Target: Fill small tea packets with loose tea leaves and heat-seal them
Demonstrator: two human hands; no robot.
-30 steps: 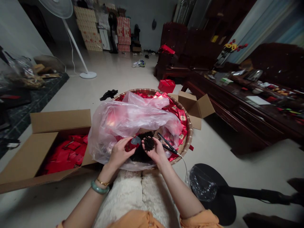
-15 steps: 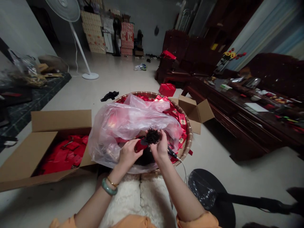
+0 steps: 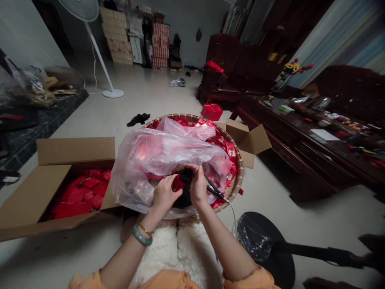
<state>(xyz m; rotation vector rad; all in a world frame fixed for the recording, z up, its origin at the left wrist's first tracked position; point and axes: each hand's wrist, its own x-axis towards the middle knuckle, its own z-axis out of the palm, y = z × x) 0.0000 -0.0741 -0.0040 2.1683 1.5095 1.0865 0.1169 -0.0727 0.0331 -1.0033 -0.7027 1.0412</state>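
My left hand (image 3: 164, 194) is closed around a small red packet (image 3: 178, 183), its mouth turned toward my right hand. My right hand (image 3: 198, 186), fingers cupped together, holds a clump of dark dried tea leaves (image 3: 186, 175) right at the packet's mouth. Below both hands, more dark tea leaves (image 3: 183, 200) lie inside a big translucent pink plastic bag (image 3: 177, 146). The bag rests in a round woven bamboo basket (image 3: 241, 170) among shiny red packets (image 3: 231, 150). A black tong-like tool (image 3: 215, 192) with a white cord lies just right of my right hand.
An open cardboard box (image 3: 54, 192) full of red packets (image 3: 82, 194) stands at the left. Another open carton (image 3: 260, 139) sits behind the basket at the right, near a dark wooden table (image 3: 279, 132). A black round stand base (image 3: 261, 237) is at lower right, a white fan (image 3: 100, 60) farther back.
My right hand has turned and brought the tea leaves over to the red packet's mouth. The packet has tilted more upright in my left hand. The tong-like tool shows more.
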